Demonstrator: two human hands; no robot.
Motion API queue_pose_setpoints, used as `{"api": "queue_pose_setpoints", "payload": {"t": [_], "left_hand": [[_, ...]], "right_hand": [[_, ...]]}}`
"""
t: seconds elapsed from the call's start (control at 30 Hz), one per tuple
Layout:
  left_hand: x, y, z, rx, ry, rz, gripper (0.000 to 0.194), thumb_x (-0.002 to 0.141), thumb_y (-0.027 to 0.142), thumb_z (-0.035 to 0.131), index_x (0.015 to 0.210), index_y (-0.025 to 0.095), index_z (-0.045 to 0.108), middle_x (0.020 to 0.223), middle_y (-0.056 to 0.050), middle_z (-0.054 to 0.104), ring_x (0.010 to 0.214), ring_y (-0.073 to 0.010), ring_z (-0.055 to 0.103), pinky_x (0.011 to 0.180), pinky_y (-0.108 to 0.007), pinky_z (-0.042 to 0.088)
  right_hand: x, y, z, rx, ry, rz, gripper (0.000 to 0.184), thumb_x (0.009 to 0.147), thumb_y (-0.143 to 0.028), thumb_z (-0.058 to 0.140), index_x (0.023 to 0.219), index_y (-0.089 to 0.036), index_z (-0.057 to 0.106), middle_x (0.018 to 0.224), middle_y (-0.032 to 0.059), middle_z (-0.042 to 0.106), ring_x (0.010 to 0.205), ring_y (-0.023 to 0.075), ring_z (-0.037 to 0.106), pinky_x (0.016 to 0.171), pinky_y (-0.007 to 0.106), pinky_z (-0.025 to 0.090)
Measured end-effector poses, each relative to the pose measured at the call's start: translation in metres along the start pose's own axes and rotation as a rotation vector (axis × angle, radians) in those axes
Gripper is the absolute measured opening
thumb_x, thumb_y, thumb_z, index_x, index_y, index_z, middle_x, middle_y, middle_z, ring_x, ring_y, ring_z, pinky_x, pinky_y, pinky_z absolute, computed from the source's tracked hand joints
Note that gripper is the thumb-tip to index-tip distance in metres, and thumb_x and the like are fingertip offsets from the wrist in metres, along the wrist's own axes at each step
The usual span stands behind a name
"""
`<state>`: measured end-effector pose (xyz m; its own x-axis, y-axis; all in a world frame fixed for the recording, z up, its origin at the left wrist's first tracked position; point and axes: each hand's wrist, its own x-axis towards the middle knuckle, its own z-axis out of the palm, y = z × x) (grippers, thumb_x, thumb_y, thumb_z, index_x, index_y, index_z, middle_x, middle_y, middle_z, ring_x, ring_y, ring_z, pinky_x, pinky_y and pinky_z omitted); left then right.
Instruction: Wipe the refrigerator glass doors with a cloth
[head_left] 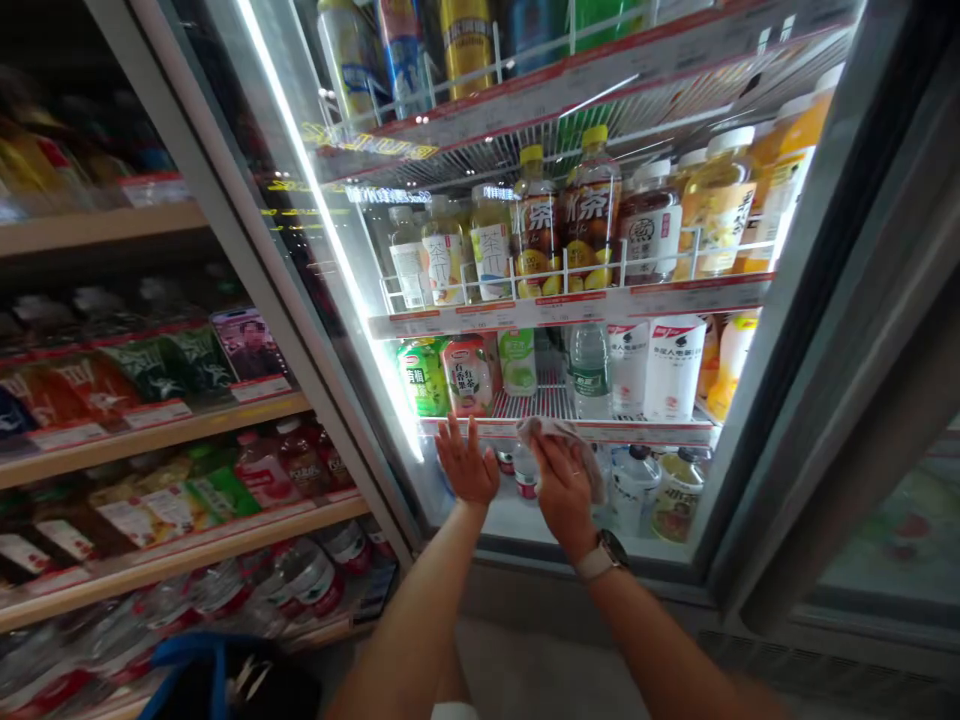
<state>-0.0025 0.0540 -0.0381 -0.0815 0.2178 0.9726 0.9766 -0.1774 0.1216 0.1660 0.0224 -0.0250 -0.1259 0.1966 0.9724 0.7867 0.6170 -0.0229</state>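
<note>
Fingers (pixel 463 445) of the left hand (pixel 469 475) are held spread beside a cooler's price strip (pixel 645 432); a crumpled cloth (pixel 574 445) is pinched by fingers (pixel 555 465) of the right hand (pixel 566 500).

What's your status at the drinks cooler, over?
Left hand open, flat at the cooler glass; right hand clutching crumpled cloth; bottled drinks just behind.
</note>
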Motion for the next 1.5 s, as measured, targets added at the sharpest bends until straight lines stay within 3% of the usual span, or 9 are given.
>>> {"api": "queue_pose_setpoints", "payload": {"t": [0.13,0.23,0.47,0.6,0.73,0.9,1.1,1.27,1.5], "left_hand": [[0.002,-0.001,0.001,-0.005,0.023,0.014,0.06,0.099,0.046,0.028,0.149,0.015,0.036,0.157,-0.019,0.032,0.151,-0.027,0.015,0.121,-0.055,0.018],[0.004,0.0,-0.002,-0.028,0.037,0.037,0.057,0.099,0.04,0.031,0.151,0.016,0.032,0.16,-0.017,0.026,0.151,-0.0271,0.013,0.122,-0.055,0.016],[0.007,0.003,-0.006,0.013,0.028,0.097,0.061,0.096,0.029,0.036,0.154,0.017,0.021,0.163,-0.016,0.015,0.151,-0.0296,0.01,0.121,-0.056,0.017],[0.004,0.002,-0.005,0.011,0.013,0.087,0.062,0.096,0.03,0.039,0.154,0.017,0.022,0.162,-0.017,0.017,0.151,-0.0301,0.012,0.121,-0.056,0.017],[0.004,0.001,-0.005,0.019,0.02,0.088,0.062,0.096,0.03,0.038,0.154,0.018,0.021,0.163,-0.015,0.017,0.151,-0.0305,0.012,0.121,-0.056,0.018],[0.004,0.0,-0.003,0.001,0.034,0.082,0.06,0.097,0.035,0.037,0.154,0.019,0.024,0.162,-0.015,0.019,0.151,-0.0299,0.013,0.122,-0.056,0.017],[0.007,0.001,-0.003,0.011,0.068,0.09,0.06,0.098,0.038,0.037,0.154,0.021,0.025,0.162,-0.015,0.019,0.151,-0.0282,0.013,0.122,-0.054,0.018],[0.006,0.003,-0.004,0.003,0.036,0.073,0.059,0.098,0.034,0.033,0.153,0.016,0.025,0.162,-0.017,0.02,0.151,-0.0292,0.013,0.121,-0.057,0.016],[0.001,0.0,0.0,0.003,0.024,0.044,0.059,0.096,0.033,0.035,0.153,0.016,0.027,0.161,-0.017,0.024,0.151,-0.0292,0.013,0.121,-0.057,0.018]], "right_hand": [[-0.015,-0.008,0.005,0.084,-0.165,-0.208,0.054,0.09,0.001,0.034,0.133,-0.018,0.059,0.125,0.0053,0.068,0.119,0.0154,0.061,0.11,0.032,0.044],[-0.007,0.004,-0.005,0.07,-0.173,-0.21,0.052,0.09,0.0,0.038,0.135,-0.02,0.058,0.127,0.0066,0.067,0.123,0.0162,0.059,0.111,0.033,0.042],[0.039,0.051,-0.04,-0.064,0.22,0.095,0.063,0.091,-0.002,0.036,0.152,-0.02,0.035,0.147,0.0128,0.05,0.145,0.0277,0.034,0.118,0.056,0.031],[0.044,0.049,-0.036,-0.073,0.304,0.194,0.063,0.092,-0.004,0.034,0.153,-0.021,0.034,0.153,0.0122,0.043,0.146,0.0303,0.031,0.116,0.062,0.029],[0.026,0.022,-0.013,-0.042,0.189,0.174,0.065,0.091,-0.003,0.036,0.153,-0.021,0.033,0.146,0.0119,0.052,0.142,0.026,0.039,0.118,0.053,0.031],[-0.009,-0.015,0.013,0.068,-0.077,-0.014,0.068,0.087,0.002,0.038,0.151,-0.019,0.037,0.132,0.0101,0.064,0.126,0.0195,0.056,0.117,0.039,0.037],[-0.015,-0.018,0.012,0.157,-0.217,-0.194,0.064,0.083,0.005,0.035,0.141,-0.016,0.052,0.133,0.0082,0.063,0.127,0.0173,0.055,0.111,0.035,0.044],[0.014,0.012,-0.011,0.056,-0.08,-0.14,0.055,0.091,0.0,0.04,0.141,-0.019,0.052,0.131,0.0086,0.064,0.13,0.0185,0.053,0.117,0.038,0.037],[0.053,0.044,-0.038,-0.038,0.326,0.159,0.067,0.09,0.001,0.036,0.153,-0.024,0.034,0.152,0.0089,0.045,0.146,0.0271,0.032,0.118,0.057,0.03]]}}
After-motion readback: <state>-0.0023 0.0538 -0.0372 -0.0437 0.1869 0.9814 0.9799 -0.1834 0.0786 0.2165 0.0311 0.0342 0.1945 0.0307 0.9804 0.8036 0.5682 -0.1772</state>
